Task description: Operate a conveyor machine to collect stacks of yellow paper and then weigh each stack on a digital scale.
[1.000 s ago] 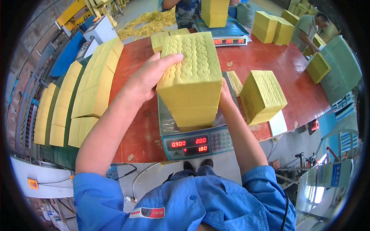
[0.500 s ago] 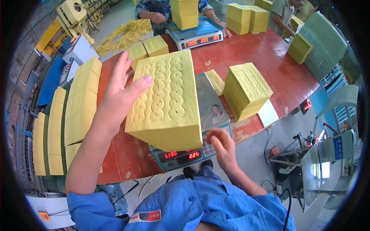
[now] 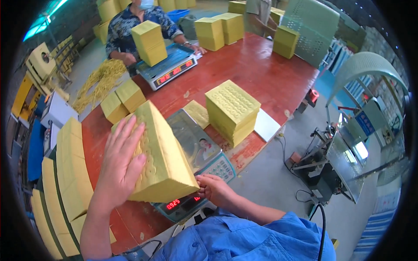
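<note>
A tall stack of yellow paper [image 3: 170, 167], embossed with rows of coin-like rings, tilts over the near side of a weighing scale [image 3: 185, 130]. My left hand [image 3: 114, 169] lies against the embossed face, fingers stretched out and flat, thumb apart. At the stack's lower right corner, my right hand [image 3: 213, 190] is closed, its fingertips pinching the paper edge. The stack covers part of the scale's pan and its red display. Beside the scale, another embossed yellow stack [image 3: 233, 115] stands upright on the red table [image 3: 244, 56].
Rows of yellow stacks [image 3: 65, 174] line the left. Two small stacks [image 3: 124, 100] sit at the table's left edge. Across it, a person [image 3: 122, 32] works at a second scale [image 3: 167, 71] bearing a stack. A white board [image 3: 266, 125] lies at the right edge, near a green chair [image 3: 309, 30].
The yellow stack has tipped and moved left and down. My right hand has come to its corner and pinched it. My left hand has slid further onto the embossed face. The view has shifted.
</note>
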Motion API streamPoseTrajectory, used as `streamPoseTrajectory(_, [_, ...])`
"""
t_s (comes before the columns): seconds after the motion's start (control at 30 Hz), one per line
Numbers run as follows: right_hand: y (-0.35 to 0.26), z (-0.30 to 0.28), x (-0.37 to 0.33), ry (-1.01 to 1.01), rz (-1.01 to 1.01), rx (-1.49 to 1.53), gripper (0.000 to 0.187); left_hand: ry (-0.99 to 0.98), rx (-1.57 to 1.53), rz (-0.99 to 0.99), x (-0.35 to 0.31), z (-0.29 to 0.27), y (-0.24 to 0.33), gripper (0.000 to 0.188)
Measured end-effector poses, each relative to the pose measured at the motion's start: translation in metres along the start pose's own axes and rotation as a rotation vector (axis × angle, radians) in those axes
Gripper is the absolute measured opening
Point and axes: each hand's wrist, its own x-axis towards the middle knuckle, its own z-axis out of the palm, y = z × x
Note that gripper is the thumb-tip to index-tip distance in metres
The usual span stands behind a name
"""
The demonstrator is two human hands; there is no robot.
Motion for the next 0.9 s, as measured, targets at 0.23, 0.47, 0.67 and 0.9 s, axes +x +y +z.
streamPoseTrajectory(0.23, [0.01,0.011,-0.018,-0.019,0.111,0.01,0.046,0.031,-0.161,-0.042,-0.037,0.002,0.021,0.06])
streamPoseTrajectory(0.47, [0.007,-0.013,-0.021,-0.182,0.095,-0.169,0.05,0.082,-0.098,-0.041,-0.062,0.009,0.048,0.062])
streamPoseTrajectory(0.67, [-0.019,-0.032,-0.048,-0.135,-0.061,-0.054,0.046,0.169,-0.046,0.055,-0.055,0.031,0.076,0.062])
streamPoseTrajectory(0.9, [-0.123,-0.065,-0.098,0.014,-0.401,-0.504,0.052,0.313,-0.139,0.241,0.044,0.05,0.147,0.054])
